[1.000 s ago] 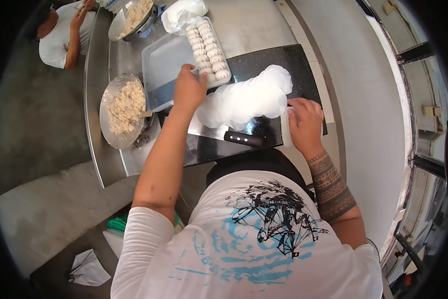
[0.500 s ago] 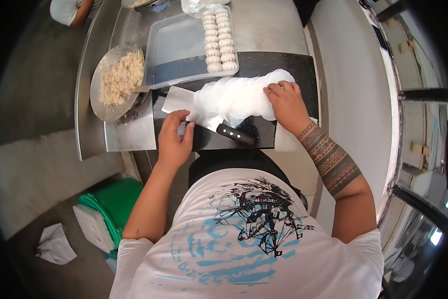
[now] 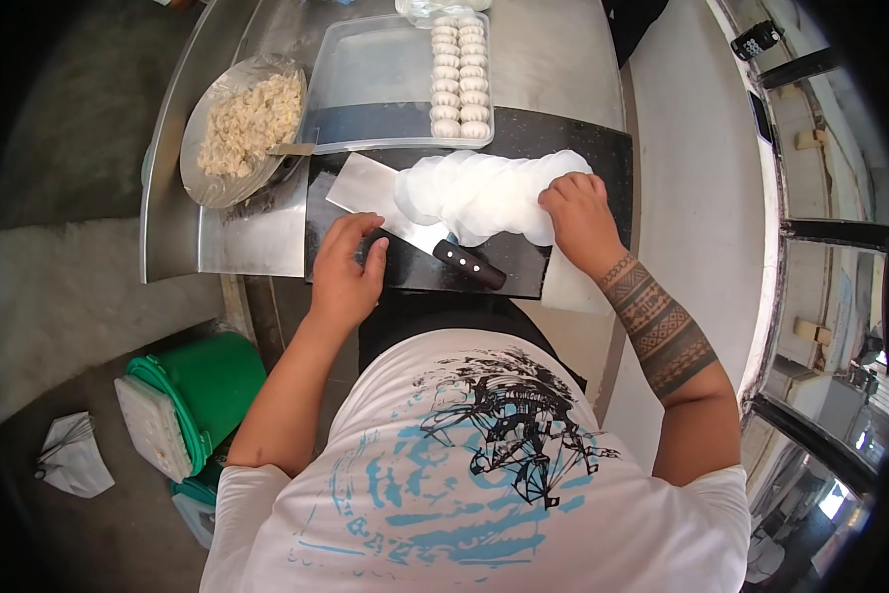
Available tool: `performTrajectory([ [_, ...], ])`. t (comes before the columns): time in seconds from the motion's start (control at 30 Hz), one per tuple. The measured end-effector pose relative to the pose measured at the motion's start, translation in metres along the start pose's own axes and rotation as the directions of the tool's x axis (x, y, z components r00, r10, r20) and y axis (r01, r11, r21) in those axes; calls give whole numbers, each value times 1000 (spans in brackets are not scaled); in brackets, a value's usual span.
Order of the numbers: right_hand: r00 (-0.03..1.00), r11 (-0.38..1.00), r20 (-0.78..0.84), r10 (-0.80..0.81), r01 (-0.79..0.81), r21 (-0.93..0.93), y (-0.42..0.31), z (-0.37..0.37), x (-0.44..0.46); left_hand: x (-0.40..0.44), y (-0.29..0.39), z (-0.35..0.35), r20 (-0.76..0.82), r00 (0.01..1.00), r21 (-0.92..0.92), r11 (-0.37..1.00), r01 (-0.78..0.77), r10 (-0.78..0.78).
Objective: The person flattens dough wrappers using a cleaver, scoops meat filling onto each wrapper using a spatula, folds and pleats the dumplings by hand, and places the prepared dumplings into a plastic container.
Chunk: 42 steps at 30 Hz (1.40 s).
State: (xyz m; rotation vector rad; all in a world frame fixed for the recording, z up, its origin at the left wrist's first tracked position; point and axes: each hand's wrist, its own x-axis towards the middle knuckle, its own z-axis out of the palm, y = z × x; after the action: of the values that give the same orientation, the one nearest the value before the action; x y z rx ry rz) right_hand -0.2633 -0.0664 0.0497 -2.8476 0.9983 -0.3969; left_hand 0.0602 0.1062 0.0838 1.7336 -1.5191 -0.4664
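A long overlapping row of thin, round white dough wrappers (image 3: 484, 196) lies on the black work surface. At its right end my right hand (image 3: 578, 212) has its fingers pinched together on the edge of a wrapper. My left hand (image 3: 348, 267) hovers by the near edge of a cleaver's blade, thumb and fingers apart, holding nothing. The cleaver (image 3: 365, 188) lies flat with its blade partly under the wrappers. Its black riveted handle points right, toward my body.
Behind the wrappers sits a clear plastic tray (image 3: 360, 69) with two rows of pleated buns (image 3: 460, 84) along its right side. A plastic-lined bowl of pale filling (image 3: 252, 128) stands at left with a flat spatula (image 3: 291, 149). On the floor is a green bucket (image 3: 212, 395).
The camera view has shifted, so the table items appear slightly to the right. Both hands stay close to their former places. A person's arm at the upper left has nearly left the view.
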Motion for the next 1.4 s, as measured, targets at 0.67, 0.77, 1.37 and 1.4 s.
performTrajectory([
  [0.67,949,638,295,110,-295,712,-137,-137,50,34,-18,-1,539,819,-724,389,569,-196],
  [0.77,937,426,292,195,-348,835,-174,-130,83,43,-8,-20,682,732,-716,-200,669,9],
  [1.37,997,993,9,-70,69,93,-280,28,275,8,-124,-195,161,890,-495,745,447,-427],
  [1.4,999,999,7,-49,49,22,-282,36,283,8,-119,-205,64,948,-312,896,315,-311],
])
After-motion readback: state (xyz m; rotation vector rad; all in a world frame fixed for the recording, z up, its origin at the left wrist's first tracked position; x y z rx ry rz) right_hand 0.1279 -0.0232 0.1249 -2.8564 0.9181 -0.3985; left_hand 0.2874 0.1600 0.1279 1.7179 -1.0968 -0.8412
